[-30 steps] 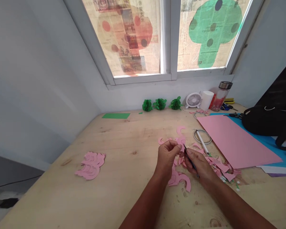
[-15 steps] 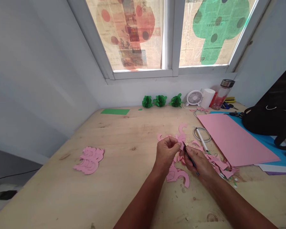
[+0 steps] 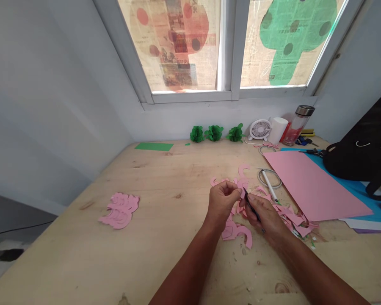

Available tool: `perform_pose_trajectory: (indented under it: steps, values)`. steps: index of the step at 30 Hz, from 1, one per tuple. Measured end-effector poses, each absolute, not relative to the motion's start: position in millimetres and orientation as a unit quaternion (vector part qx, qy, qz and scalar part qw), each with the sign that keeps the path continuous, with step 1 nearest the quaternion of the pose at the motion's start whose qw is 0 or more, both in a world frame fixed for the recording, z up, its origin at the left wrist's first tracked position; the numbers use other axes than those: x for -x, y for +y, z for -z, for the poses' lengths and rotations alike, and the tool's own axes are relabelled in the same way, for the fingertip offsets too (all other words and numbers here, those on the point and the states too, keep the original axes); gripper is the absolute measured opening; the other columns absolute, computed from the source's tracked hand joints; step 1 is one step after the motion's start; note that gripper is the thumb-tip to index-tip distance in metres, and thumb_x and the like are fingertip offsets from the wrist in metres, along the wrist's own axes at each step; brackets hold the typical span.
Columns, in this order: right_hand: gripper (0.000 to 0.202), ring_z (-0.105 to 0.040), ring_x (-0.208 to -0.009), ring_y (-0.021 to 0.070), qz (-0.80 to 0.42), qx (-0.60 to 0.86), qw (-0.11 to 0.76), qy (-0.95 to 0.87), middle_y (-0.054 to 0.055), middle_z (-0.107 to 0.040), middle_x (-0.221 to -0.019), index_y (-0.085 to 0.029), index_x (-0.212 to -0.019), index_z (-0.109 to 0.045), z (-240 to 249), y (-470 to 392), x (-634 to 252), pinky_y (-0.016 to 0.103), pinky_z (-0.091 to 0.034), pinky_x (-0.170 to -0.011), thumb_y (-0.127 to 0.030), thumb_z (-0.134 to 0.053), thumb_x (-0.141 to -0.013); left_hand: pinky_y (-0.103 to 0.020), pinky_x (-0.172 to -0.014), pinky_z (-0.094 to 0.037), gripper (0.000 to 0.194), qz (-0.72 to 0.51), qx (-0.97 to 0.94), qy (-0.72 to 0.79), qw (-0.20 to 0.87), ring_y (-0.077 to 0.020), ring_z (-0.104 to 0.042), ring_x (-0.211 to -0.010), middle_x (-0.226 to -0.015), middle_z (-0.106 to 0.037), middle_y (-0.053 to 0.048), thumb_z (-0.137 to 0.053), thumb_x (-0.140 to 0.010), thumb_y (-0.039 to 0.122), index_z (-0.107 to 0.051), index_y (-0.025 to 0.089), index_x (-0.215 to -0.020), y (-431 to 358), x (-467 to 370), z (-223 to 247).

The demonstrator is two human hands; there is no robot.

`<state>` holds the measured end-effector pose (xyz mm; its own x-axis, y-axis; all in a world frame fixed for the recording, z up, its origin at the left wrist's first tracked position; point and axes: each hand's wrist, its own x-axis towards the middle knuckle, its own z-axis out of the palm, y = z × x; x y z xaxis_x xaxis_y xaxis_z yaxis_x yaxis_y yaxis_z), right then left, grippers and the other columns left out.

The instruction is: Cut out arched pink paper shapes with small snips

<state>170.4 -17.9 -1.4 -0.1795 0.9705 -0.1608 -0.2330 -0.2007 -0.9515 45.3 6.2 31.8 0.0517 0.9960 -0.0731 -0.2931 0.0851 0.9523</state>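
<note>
My left hand (image 3: 224,199) pinches a small pink paper piece (image 3: 243,192) between thumb and fingertips. My right hand (image 3: 263,212) is wrapped round a slim black knife-like tool (image 3: 253,208), its tip touching or very close to that paper beside my left thumb; its exact kind is not clear. Both hands are just above the wooden table. Below and around them lie pink paper cutouts, among them a curved one (image 3: 245,235) and a marked one (image 3: 229,231). Another curved piece (image 3: 243,170) shows beyond my fingers.
A pile of pink cutouts (image 3: 120,210) lies left on the table (image 3: 165,254). Pink scraps (image 3: 294,216), a white pen (image 3: 269,186) and pink sheets (image 3: 314,186) are at right. Green paper ornaments (image 3: 214,133), a fan (image 3: 260,129) and a bottle (image 3: 299,126) line the back.
The camera view has shifted very slightly. Both hands keep the same hold on the paper and the black tool, with no clear movement.
</note>
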Motion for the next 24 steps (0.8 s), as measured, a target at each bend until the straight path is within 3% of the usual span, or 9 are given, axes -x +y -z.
perform_pose_trajectory:
  steps: [24]
  values:
    - [0.037,-0.018,-0.038,0.0059,-0.638,0.436,0.475,-0.421,-0.008,-0.032,-0.042,-0.015,-0.075,-0.059,7.1,-17.2,-171.2,0.020,-0.012,-0.037,-0.051,-0.055,-0.083,-0.023,-0.054,-0.041,0.012,-0.535,-0.392,0.442,0.604,-0.0090,-0.051,-0.050,-0.050,-0.054,0.002,-0.067,-0.059,0.018,-0.057,0.014,-0.054,9.1,-43.9,-30.6]
